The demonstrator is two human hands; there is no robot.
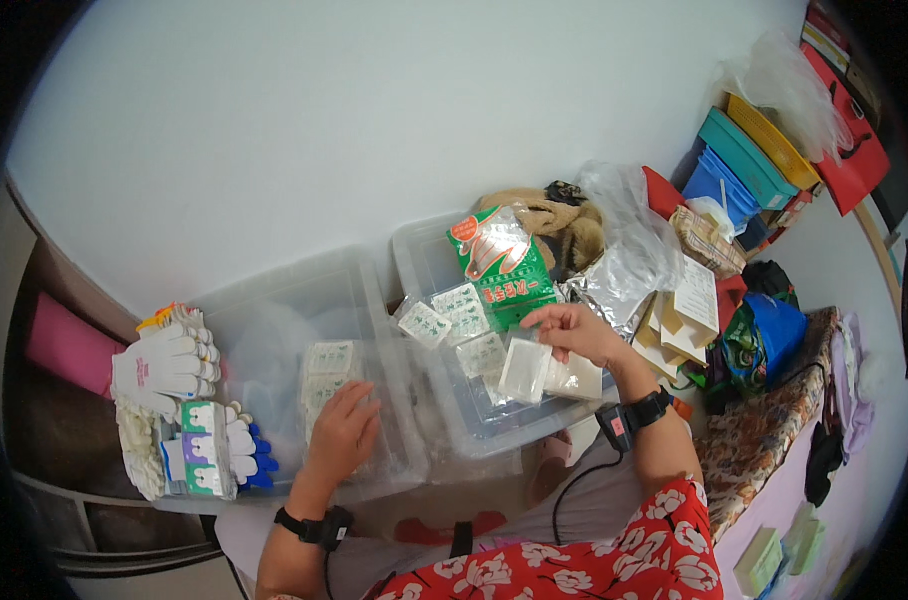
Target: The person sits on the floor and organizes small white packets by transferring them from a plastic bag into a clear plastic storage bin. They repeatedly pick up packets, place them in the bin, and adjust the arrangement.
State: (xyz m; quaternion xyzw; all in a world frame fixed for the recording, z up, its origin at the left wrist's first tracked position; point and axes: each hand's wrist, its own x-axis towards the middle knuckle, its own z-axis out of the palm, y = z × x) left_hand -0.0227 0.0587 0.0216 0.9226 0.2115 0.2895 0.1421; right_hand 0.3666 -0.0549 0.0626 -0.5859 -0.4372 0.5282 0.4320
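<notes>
My left hand (343,429) rests over a row of small printed white packets (331,358) on the left clear plastic bin (266,289). Nothing shows gripped in it, though its fingertips partly cover the packets. At the right bin (465,442), my right hand (570,334) has its fingers bent at the upper edge of a clear-wrapped white packet (525,371); the thumb and a finger seem to pinch it. Under and beside it lie a wrapped cream packet (576,377) and several printed white packets (465,311). A green bag of disposable gloves (506,262) lies behind them.
Knitted white work gloves (168,360) and a green and purple pack (204,450) sit on the left bin. Behind the right bin are brown plush cloth (532,210) and a clear plastic bag (626,232). Cardboard pieces (683,322) and a floral cloth (761,420) lie at right.
</notes>
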